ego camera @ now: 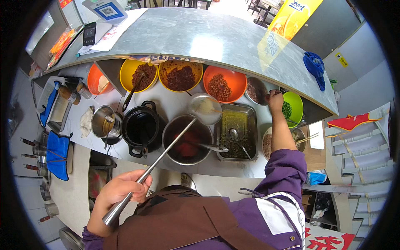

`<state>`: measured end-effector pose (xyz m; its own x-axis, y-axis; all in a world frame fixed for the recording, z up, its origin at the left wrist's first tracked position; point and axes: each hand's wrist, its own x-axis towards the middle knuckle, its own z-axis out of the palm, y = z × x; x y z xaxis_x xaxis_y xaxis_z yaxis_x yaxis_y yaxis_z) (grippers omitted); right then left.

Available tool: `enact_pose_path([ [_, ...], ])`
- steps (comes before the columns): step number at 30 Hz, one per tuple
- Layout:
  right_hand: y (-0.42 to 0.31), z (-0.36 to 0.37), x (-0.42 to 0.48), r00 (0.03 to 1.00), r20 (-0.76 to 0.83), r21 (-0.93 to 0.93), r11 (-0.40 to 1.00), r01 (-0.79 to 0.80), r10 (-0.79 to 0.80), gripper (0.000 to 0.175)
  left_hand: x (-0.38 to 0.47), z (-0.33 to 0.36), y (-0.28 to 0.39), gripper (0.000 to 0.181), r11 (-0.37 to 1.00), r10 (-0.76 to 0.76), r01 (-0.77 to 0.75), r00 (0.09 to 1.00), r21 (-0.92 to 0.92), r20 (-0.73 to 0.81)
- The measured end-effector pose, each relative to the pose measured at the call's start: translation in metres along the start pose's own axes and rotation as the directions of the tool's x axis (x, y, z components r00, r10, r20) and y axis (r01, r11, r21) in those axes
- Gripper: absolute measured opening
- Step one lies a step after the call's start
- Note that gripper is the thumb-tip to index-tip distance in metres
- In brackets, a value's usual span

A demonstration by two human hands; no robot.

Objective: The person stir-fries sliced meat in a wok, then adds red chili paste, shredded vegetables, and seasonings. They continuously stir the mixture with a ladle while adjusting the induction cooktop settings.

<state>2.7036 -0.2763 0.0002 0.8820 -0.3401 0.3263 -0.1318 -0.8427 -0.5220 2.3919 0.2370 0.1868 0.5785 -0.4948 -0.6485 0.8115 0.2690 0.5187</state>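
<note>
My left hand (125, 189) is closed around the long steel handle (165, 154) of a ladle or strainer. Its round, pale head (204, 108) carries some pale food above the back rim of a steel pot (165, 142) of dark reddish liquid. At the far right of the bowls, my right hand (275, 97) reaches to the rim of a metal bowl (261, 99) with brownish-pink pieces. Its fingers curl around a dark utensil handle, mostly hidden. Close to that wrist is a green bowl (297, 104) of chopped green herbs.
Yellow bowls (125, 75) of dark minced food and an orange bowl (240, 78) of beans or nuts stand under the raised counter (162, 31). A steel tray (254, 134) holds greens and a spoon. A black pot (140, 125) and a steel pot (101, 120) stand left.
</note>
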Motion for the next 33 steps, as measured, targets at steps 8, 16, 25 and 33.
enact_pose_path([
  [8,0.012,0.013,0.013,0.948,0.12,0.62,0.724,-0.303,0.294,0.033,0.01,0.008,0.0,0.016,1.0,-0.014,0.014,1.0,-0.023,-0.002],
  [16,0.011,0.001,0.008,0.986,-0.15,0.48,0.877,0.011,0.07,0.024,0.022,0.022,0.005,0.014,1.0,-0.002,0.002,0.999,0.005,-0.037],
  [25,0.003,-0.01,0.001,0.985,-0.024,0.724,0.683,-0.101,0.17,0.017,0.041,0.035,0.016,0.014,0.999,-0.03,0.029,0.998,0.031,0.051],
  [33,0.022,-0.02,-0.001,0.989,-0.023,0.692,0.717,-0.088,0.143,0.016,0.067,0.047,0.023,0.014,0.996,-0.052,0.043,0.991,0.072,0.12],
])
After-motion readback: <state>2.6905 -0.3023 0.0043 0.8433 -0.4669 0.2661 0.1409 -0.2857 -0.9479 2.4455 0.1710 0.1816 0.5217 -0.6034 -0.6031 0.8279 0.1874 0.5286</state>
